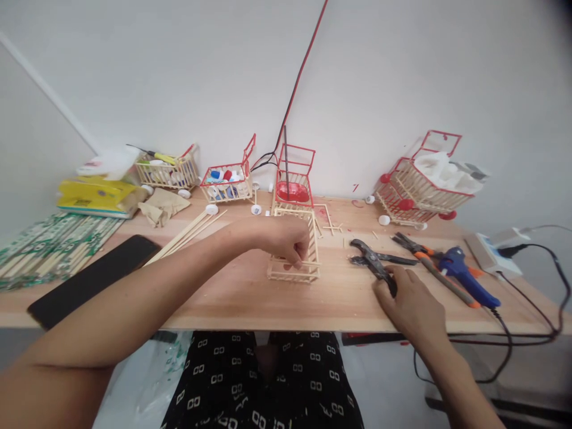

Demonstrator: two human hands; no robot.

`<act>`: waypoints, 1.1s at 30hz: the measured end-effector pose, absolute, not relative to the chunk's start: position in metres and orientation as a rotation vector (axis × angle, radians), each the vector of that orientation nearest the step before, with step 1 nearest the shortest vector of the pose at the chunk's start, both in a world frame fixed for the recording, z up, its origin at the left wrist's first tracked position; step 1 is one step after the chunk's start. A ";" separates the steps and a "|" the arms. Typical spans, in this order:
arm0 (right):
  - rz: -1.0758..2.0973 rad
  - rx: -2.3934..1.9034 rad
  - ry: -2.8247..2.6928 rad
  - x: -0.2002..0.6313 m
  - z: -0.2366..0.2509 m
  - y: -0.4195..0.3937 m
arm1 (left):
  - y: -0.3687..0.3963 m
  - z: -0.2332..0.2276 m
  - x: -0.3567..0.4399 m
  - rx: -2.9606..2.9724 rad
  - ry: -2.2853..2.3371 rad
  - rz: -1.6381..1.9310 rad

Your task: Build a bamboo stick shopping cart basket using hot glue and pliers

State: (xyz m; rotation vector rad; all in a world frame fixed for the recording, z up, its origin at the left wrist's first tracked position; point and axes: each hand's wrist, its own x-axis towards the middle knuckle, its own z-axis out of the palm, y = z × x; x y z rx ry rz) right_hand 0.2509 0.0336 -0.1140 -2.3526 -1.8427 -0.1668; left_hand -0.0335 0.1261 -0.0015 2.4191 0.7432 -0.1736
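Note:
My left hand is closed in a pinch on a thin wooden stick, over a small basket frame built from wooden sticks. The frame sits near the middle of the table; the hand and wrist cover part of it. To its right, my right hand has its fingers wrapped round one handle of the black pliers, which lie with jaws and handles spread. Short stick pieces are scattered behind the frame.
Orange-handled pliers, a blue glue gun and a power strip with cables lie right. Finished mini carts stand along the wall. A black phone, loose sticks and wrapped chopsticks lie left.

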 end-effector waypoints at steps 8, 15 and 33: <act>-0.174 -2.330 -1.850 0.253 -0.115 0.034 | 0.127 -0.003 -0.035 2.405 0.731 -0.143; -0.177 -2.341 -1.846 0.251 -0.113 0.034 | 0.122 0.003 -0.035 2.381 0.770 -0.138; -0.115 -2.320 -1.837 0.254 -0.113 0.037 | 0.125 0.002 -0.044 2.167 0.660 0.103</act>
